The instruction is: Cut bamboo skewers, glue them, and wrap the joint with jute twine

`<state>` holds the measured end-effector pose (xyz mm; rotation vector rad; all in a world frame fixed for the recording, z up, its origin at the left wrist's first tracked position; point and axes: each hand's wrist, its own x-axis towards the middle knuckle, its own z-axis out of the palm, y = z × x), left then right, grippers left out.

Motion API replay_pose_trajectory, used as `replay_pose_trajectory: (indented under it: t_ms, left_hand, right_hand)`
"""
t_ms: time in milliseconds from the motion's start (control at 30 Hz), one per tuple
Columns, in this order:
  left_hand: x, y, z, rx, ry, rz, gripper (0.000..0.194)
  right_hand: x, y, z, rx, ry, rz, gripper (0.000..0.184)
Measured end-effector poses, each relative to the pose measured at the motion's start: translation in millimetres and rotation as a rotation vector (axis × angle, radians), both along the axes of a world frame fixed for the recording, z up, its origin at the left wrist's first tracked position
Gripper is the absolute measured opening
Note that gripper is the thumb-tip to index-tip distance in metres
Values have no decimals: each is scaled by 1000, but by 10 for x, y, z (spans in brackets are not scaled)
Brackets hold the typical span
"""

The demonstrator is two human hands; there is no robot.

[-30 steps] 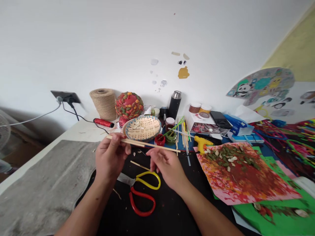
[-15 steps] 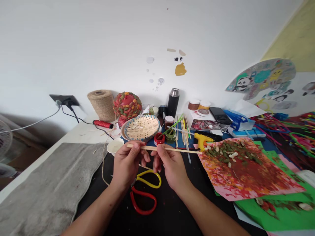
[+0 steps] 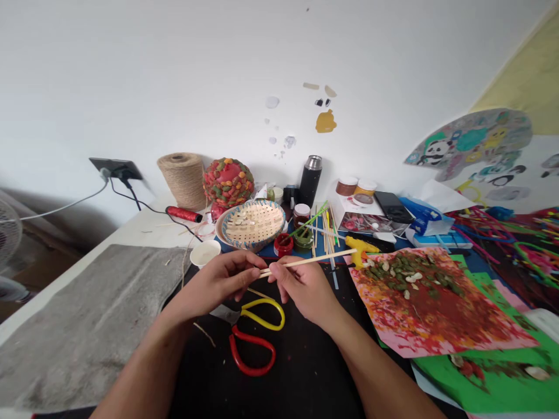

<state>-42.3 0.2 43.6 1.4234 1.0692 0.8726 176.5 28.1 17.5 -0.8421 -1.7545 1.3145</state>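
Observation:
A thin pale wooden stick point(image 3: 323, 257) is pinched near its left end by both hands. My left hand point(image 3: 231, 276) closes thumb and fingers on that end. Close beside it, my right hand point(image 3: 301, 285) grips the stick between thumb and fingers, and the longer part points right, tilted slightly up. Below the hands, scissors point(image 3: 257, 358) with one yellow and one red handle lie on the black mat point(image 3: 305, 372). Another short stick point(image 3: 259, 293) lies by the yellow handle, partly hidden by my hand.
Behind the hands stand a woven basket point(image 3: 253, 224), a white cup point(image 3: 205, 253), paint jars point(image 3: 283, 244) and several loose sticks point(image 3: 327, 227). A yellow glue gun point(image 3: 358, 250) and painted paper point(image 3: 441, 326) lie right. A grey cloth point(image 3: 96, 314) covers the left; twine point(image 3: 181, 180) stands behind.
My left hand has slid along the stick toward my right hand, so the two now nearly meet. The stick's right end has tilted up. The view has shifted slightly.

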Motion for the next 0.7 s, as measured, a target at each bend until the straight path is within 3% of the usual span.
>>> replay_pose_trajectory:
  t_ms: [100, 233, 500, 700]
  left_hand:
    - [3, -18, -4, -5, 157, -85, 42]
    - [17, -24, -10, -24, 201, -116, 44]
    - [15, 5, -44, 219, 345, -80, 40]
    - [0, 24, -68, 232, 333, -46, 39]
  right_hand:
    - [-5, -2, -9, 81, -78, 12, 46]
    - [-22, -10, -34, 140, -131, 6, 44]
    - [-44, -3, -64, 19, -82, -2, 45]
    - [-66, -2, -98, -53, 46, 2, 42]
